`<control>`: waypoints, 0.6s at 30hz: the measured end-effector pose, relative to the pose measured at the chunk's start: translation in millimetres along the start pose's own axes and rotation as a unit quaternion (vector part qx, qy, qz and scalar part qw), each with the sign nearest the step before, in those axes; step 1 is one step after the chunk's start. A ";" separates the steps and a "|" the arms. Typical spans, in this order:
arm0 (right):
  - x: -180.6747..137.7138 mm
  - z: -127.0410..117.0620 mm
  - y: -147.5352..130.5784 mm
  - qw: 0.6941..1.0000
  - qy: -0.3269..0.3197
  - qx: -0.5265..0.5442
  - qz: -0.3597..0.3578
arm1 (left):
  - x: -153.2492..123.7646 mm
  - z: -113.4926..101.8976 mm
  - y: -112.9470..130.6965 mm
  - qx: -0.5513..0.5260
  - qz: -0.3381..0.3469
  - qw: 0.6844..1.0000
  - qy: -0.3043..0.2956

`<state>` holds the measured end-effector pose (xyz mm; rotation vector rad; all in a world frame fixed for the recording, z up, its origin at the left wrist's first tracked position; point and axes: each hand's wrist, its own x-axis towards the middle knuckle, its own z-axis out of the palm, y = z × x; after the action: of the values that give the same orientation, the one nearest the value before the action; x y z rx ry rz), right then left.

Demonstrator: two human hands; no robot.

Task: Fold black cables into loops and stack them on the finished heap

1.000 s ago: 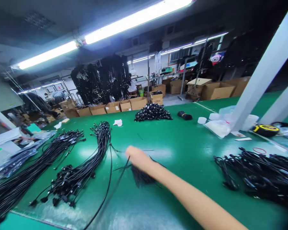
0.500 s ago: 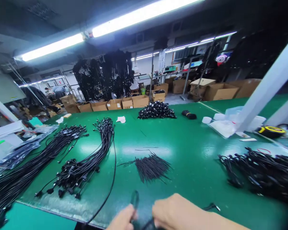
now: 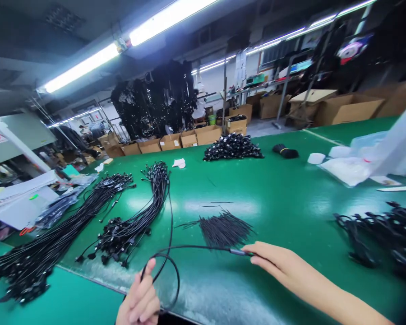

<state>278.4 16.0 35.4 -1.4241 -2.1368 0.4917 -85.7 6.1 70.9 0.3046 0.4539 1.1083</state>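
The left hand (image 3: 140, 300) grips a loop of black cable (image 3: 189, 247) at the near edge of the green table (image 3: 291, 212), fingers closed around it. The right hand (image 3: 280, 266) pinches the cable's connector end, just in front of the pile of short black ties (image 3: 225, 228). Stretched between the hands, the cable could likely snag those ties or the bundle of cables (image 3: 135, 221) left of them and drag pieces out of place.
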 end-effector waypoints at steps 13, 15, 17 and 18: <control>-22.4 -11.1 -28.6 0.964 0.145 -0.163 -0.150 | 23.1 0.1 -17.1 0.085 0.037 0.992 0.080; -21.9 -11.0 -24.7 0.966 0.147 -0.155 -0.148 | 23.7 -2.4 -16.5 0.089 0.046 0.992 0.079; -21.7 -9.8 -19.9 0.968 0.148 -0.142 -0.142 | 23.1 -3.9 -17.3 0.124 0.035 0.990 0.055; -21.5 -9.7 -16.9 0.971 0.144 -0.135 -0.133 | 22.2 -4.3 -18.2 0.159 0.016 0.987 0.031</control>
<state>278.5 -10.2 47.9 -1.2283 -2.1636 -0.1069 -65.3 18.7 54.5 0.5587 0.6856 1.0780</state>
